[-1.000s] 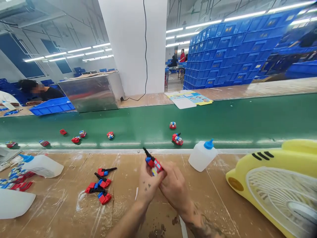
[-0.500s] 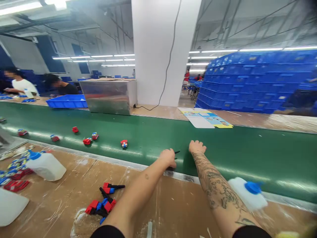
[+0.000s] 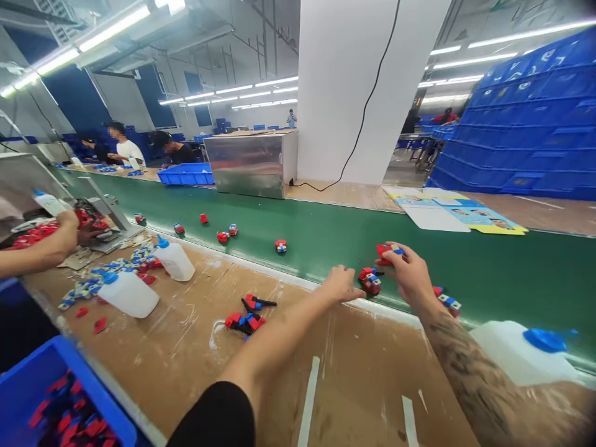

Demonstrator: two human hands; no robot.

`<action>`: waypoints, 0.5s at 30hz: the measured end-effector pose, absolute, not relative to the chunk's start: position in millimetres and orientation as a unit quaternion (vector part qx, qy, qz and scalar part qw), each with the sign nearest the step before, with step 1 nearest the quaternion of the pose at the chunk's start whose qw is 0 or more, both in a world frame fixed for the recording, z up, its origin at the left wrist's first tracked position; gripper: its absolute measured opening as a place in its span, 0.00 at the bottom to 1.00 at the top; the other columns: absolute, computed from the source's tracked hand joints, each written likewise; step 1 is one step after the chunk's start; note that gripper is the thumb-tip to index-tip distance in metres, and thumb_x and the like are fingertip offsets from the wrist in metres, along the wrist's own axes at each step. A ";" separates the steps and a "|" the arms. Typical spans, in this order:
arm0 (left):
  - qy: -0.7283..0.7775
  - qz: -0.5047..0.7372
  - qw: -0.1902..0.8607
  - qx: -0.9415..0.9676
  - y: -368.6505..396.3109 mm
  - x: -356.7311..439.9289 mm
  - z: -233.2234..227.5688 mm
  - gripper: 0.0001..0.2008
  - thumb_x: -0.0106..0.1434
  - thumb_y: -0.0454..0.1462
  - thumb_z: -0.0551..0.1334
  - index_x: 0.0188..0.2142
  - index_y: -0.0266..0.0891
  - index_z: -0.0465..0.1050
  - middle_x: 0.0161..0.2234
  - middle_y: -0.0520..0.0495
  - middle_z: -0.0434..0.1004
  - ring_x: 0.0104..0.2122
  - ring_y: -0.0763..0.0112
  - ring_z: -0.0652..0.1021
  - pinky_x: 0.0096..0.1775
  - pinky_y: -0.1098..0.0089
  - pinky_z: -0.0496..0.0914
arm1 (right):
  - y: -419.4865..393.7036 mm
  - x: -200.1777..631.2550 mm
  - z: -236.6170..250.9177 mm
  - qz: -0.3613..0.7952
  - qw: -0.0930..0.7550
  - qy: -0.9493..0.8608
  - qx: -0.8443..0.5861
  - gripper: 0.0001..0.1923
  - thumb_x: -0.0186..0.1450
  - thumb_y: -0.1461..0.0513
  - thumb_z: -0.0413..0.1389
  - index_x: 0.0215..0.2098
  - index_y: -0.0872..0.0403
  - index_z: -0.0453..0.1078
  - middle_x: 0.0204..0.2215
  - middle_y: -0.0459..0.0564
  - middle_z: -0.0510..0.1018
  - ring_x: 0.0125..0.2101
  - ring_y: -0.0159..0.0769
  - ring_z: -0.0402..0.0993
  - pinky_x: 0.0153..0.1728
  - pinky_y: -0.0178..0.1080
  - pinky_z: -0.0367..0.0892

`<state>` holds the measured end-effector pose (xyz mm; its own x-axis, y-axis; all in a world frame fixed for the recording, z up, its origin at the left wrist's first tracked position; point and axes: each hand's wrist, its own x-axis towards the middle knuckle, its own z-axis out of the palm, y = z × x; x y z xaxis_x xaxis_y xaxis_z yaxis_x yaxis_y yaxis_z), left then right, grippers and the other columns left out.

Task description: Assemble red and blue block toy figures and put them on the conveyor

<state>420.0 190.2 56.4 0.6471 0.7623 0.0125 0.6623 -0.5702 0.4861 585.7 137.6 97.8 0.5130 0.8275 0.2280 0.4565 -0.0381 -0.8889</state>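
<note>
Both arms reach out over the worktop [image 3: 186, 347] to the near edge of the green belt [image 3: 326, 236]. The right hand [image 3: 410, 273] has its grip closed on a red and blue toy [image 3: 388, 249], held just above the belt with the fingers curled around it. The left hand [image 3: 339, 284] rests at the belt's edge with its grip loose and holding nothing, its fingertips just beside a second toy [image 3: 370, 280] that sits on the belt between the two hands. A third toy [image 3: 447, 301] lies on the belt just past the right wrist. More small toys are scattered further left along the belt, and a little pile of parts [image 3: 249, 313] lies on the worktop near the left forearm. White bottles with blue caps stand about: one [image 3: 521, 354] by the right arm, two more, [image 3: 174, 259] and [image 3: 128, 293], off to the left. There a co-worker's hand [image 3: 69, 226] works at a heap of red pieces, and a blue bin [image 3: 41, 379] sits at the near corner.
</note>
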 end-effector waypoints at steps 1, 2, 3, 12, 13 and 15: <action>0.407 0.117 0.221 0.878 188.3 389.2 63.6 0.26 0.58 0.45 0.68 0.53 0.35 0.71 0.51 0.35 0.72 0.53 0.51 0.72 0.55 0.58 0.65 | 113.3 573.1 93.0 0.237 0.555 -0.457 -0.653 0.21 0.63 0.53 0.55 0.52 0.50 0.69 0.41 0.51 0.78 0.37 0.43 0.78 0.39 0.45 0.75; 0.411 0.127 0.214 0.877 185.1 353.1 71.2 0.22 0.61 0.42 0.67 0.52 0.37 0.72 0.51 0.37 0.73 0.54 0.54 0.71 0.57 0.58 0.63 | 86.7 562.2 86.2 0.328 0.606 -0.435 -0.580 0.21 0.62 0.52 0.58 0.52 0.48 0.70 0.42 0.50 0.78 0.36 0.41 0.77 0.38 0.43 0.75; 0.421 0.135 0.208 0.873 180.2 313.3 79.0 0.19 0.62 0.39 0.65 0.52 0.37 0.72 0.51 0.40 0.73 0.54 0.56 0.71 0.57 0.56 0.63 | 58.7 553.3 77.9 0.420 0.638 -0.395 -0.509 0.21 0.59 0.52 0.63 0.49 0.48 0.73 0.41 0.49 0.78 0.35 0.39 0.76 0.37 0.40 0.76; 0.422 0.077 0.245 0.869 101.2 96.9 94.0 0.20 0.53 0.30 0.64 0.46 0.45 0.78 0.49 0.45 0.77 0.50 0.57 0.75 0.53 0.65 0.66 | -99.5 509.2 13.7 0.648 0.604 -0.120 -0.449 0.27 0.48 0.56 0.73 0.47 0.45 0.78 0.41 0.51 0.80 0.32 0.40 0.76 0.28 0.37 0.79; 0.422 0.063 0.244 0.871 100.0 98.9 88.9 0.21 0.54 0.30 0.64 0.48 0.44 0.77 0.49 0.44 0.76 0.50 0.56 0.75 0.53 0.64 0.66 | -103.5 506.3 11.0 0.658 0.599 -0.104 -0.443 0.29 0.48 0.55 0.73 0.48 0.46 0.77 0.41 0.52 0.80 0.33 0.42 0.77 0.29 0.39 0.79; 0.429 0.020 0.235 0.872 105.2 106.3 80.6 0.20 0.54 0.31 0.65 0.47 0.42 0.76 0.47 0.42 0.77 0.49 0.54 0.75 0.51 0.63 0.67 | -108.1 503.5 5.4 0.679 0.595 -0.092 -0.421 0.31 0.48 0.51 0.71 0.50 0.48 0.76 0.42 0.54 0.80 0.35 0.47 0.78 0.30 0.42 0.79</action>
<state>106.3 105.2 80.6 0.6313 0.7575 -0.1665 0.7388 -0.5221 0.4261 503.5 -108.1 5.4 0.0623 0.8843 -0.4627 -0.7296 -0.2760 -0.6257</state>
